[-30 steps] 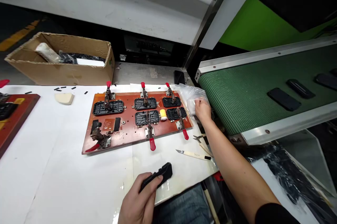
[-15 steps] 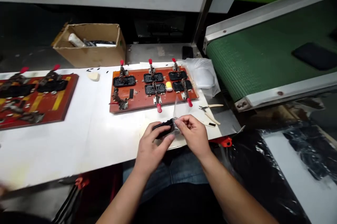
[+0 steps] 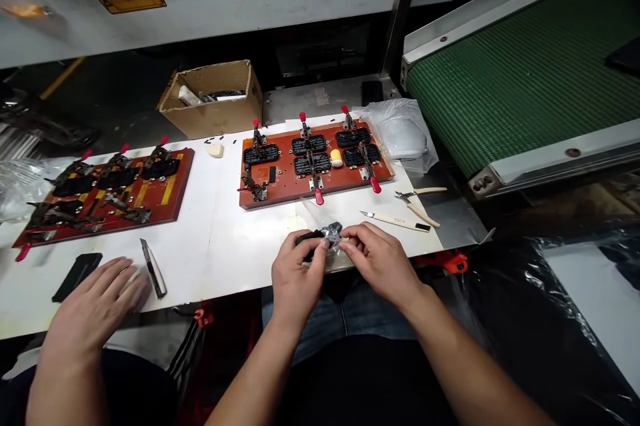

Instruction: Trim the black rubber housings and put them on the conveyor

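Observation:
My left hand (image 3: 299, 276) is closed around a black plastic part (image 3: 308, 237) just above the near edge of the table. Crinkled clear plastic film (image 3: 331, 233) covers the part's right end, and my left thumb presses against it. From the other side, my right hand (image 3: 383, 258) pinches the film between thumb and fingers. Beyond my hands lies a reddish-brown fixture board (image 3: 283, 191) with red-handled toggle clamps and several black ribbed parts. A craft knife (image 3: 395, 220) and cream-handled nippers (image 3: 420, 203) rest to the right.
A co-worker's hand (image 3: 95, 306) is at the left by a black part (image 3: 77, 276) and a utility knife (image 3: 153, 269). A second clamp board (image 3: 173, 203) lies behind it. A cardboard box (image 3: 215, 121) stands at the back; a green conveyor (image 3: 525, 86) slopes at right.
The view has swung left, bringing in the co-worker's hand and utility knife. The clear film is now bunched over the black part's end, with my right fingers still pinching it.

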